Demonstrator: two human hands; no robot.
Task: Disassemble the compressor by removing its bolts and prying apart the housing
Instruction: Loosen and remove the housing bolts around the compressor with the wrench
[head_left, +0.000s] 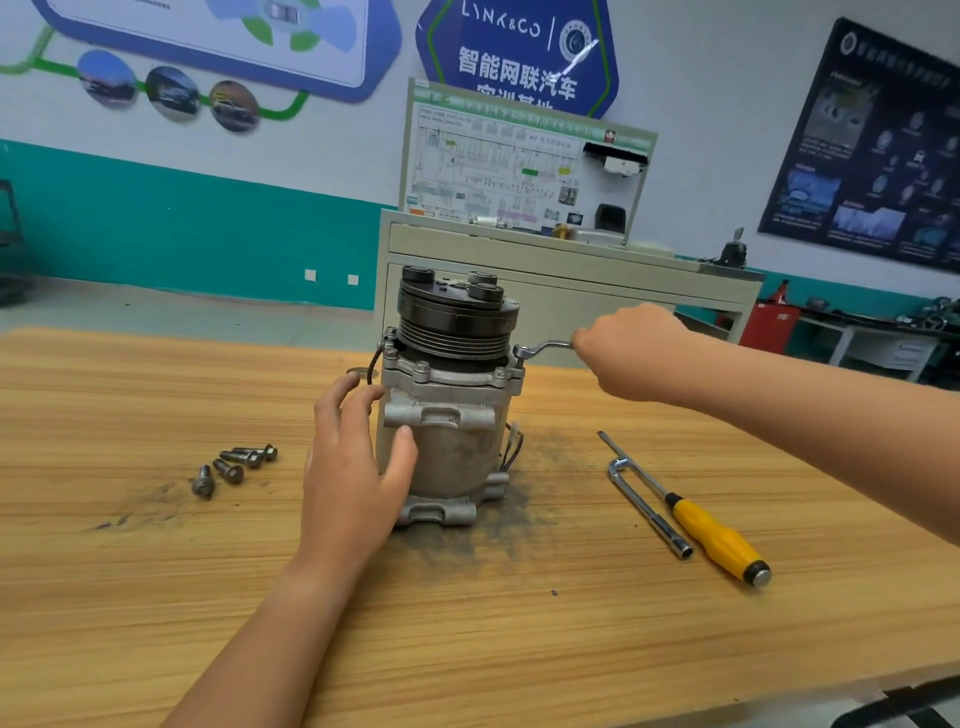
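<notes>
Table edges: the far edge of the wooden table runs just behind the compressor; the near edge shows only at the lower right corner.
Compressor: the compressor stands upright in the middle of the table, near the far edge, pulley on top, on a dark stain.
Open room: bare wood lies in front of it, towards the person.
Left side: four loose bolts lie together, well apart from the compressor.
Right side: a bent socket wrench and a screwdriver with a yellow handle lie side by side, just touching or almost.
Behind: a beige cabinet stands near the far edge.
Left hand: the left hand clasps the left side of the body, thumb on the front, fingers spread round the side.
Right hand: the right hand is closed as a fist round the handle of a wrench.
Wrench: its head sits on a bolt at the right corner of the upper flange.
</notes>
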